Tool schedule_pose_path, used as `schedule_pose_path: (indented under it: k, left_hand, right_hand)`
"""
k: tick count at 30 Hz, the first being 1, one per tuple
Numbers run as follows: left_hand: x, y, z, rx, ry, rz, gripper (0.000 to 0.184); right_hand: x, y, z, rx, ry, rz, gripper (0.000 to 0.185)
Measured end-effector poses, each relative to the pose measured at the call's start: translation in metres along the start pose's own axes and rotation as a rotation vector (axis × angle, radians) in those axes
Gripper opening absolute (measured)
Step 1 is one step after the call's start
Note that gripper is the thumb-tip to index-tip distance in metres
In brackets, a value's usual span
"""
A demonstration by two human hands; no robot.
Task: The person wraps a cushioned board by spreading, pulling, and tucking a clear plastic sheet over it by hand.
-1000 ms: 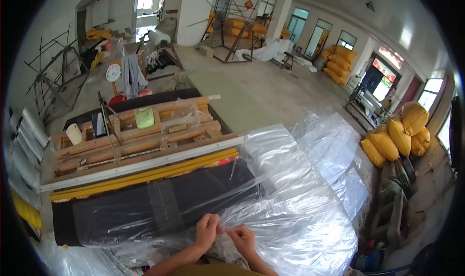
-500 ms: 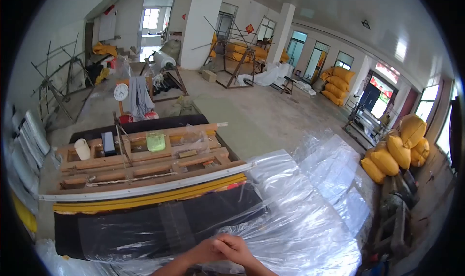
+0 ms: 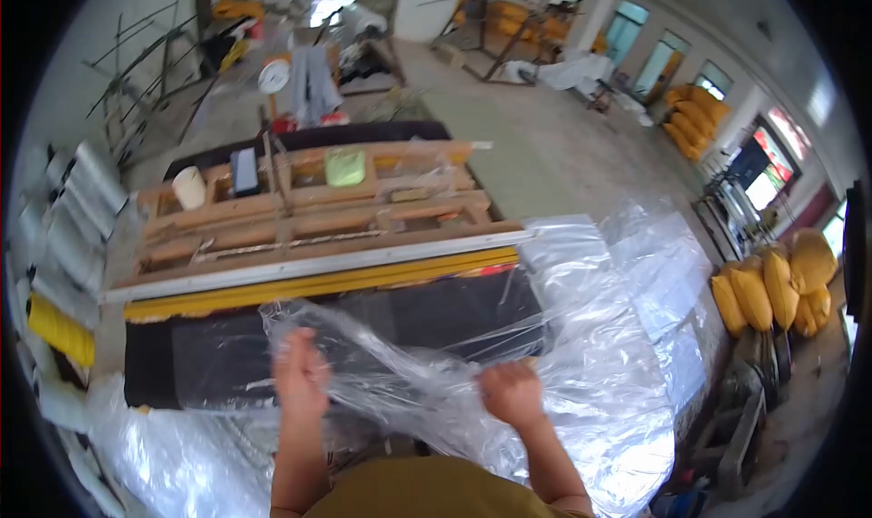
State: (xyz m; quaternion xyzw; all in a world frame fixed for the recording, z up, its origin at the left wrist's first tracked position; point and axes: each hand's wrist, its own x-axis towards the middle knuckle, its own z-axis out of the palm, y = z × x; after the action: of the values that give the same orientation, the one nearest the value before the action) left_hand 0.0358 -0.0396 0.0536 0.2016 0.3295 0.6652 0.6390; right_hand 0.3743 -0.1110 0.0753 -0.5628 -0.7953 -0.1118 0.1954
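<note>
Clear plastic film stretches, crumpled and raised, between my two hands over the dark table top. My left hand is on the left, blurred by motion, its fingers curled at the film's raised edge. Closed in a fist, my right hand grips the film farther right. More film spreads in shiny folds to the right of the table. Along the table's far side run a yellow strip and a white metal bar.
A wooden frame beyond the bar carries a white cup-like cylinder, a phone-like object and a green box. Film rolls and a yellow roll stand left. Yellow sacks are piled right.
My hands, clasped together before, have moved apart, the left going left and the right going right. The film between them has lifted and bunched. The view has tilted down.
</note>
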Motion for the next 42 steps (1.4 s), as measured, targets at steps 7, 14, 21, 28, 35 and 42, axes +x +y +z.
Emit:
schedule_pose_path:
  k: [7,14,21,28,35,42]
  left_hand:
    - [-0.027,0.21,-0.123,0.82,0.864,1.11,0.038]
    - [0.054,0.15,-0.156,1.01,0.444,0.721,0.046]
    - [-0.017,0.147,-0.278,1.022,0.758,0.539,0.037]
    - [0.055,0.133,-0.195,1.095,0.672,0.542,0.036]
    - [0.041,0.185,-0.214,1.855,0.81,0.36,0.022]
    - [0.011,0.15,-0.221,1.891,0.756,0.713,0.018]
  right_hand:
    - [-0.011,0.162,-0.093,-0.599,0.4,0.356,0.005]
    - [0.176,0.183,-0.067,0.204,0.681,0.249,0.066]
    - [-0.017,0.218,0.076,-0.276,-0.581,0.788,0.041]
    - [0.073,0.119,0.132,-0.008,-0.166,0.225,0.054]
    - [0.063,0.126,0.142,-0.081,-0.266,0.218,0.056]
    - [0.034,0.148,0.101,-0.05,-0.515,0.366,0.056]
